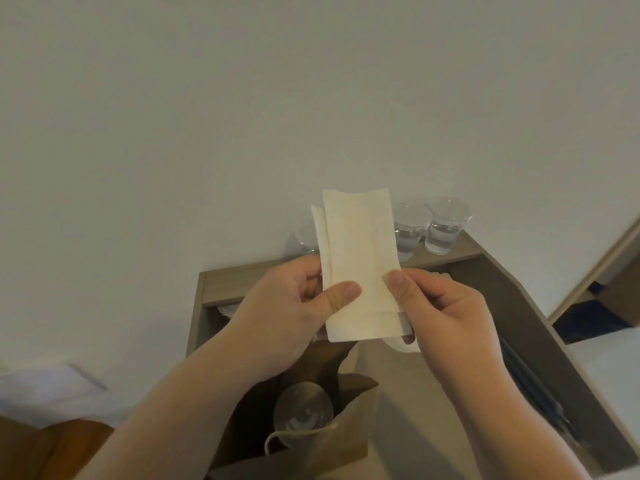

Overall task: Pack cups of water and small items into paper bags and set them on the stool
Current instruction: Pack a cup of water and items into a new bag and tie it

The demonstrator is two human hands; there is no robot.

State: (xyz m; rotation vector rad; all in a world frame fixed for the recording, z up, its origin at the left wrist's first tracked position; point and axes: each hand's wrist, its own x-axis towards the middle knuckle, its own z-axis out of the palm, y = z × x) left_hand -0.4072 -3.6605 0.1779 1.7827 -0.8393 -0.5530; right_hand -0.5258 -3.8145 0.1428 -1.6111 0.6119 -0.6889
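Folded paper napkin (360,265) held upright above the open paper bag (346,441), left hand (294,306) and right hand (446,317) each pinching a lower edge (thumbs in front), clear cup (303,415) inside the bag, two water cups (429,226) on the shelf beyond the bag

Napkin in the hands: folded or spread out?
Folded. The napkin shows offset layers along its left edge and at its bottom right corner. Left hand and right hand each pinch it.
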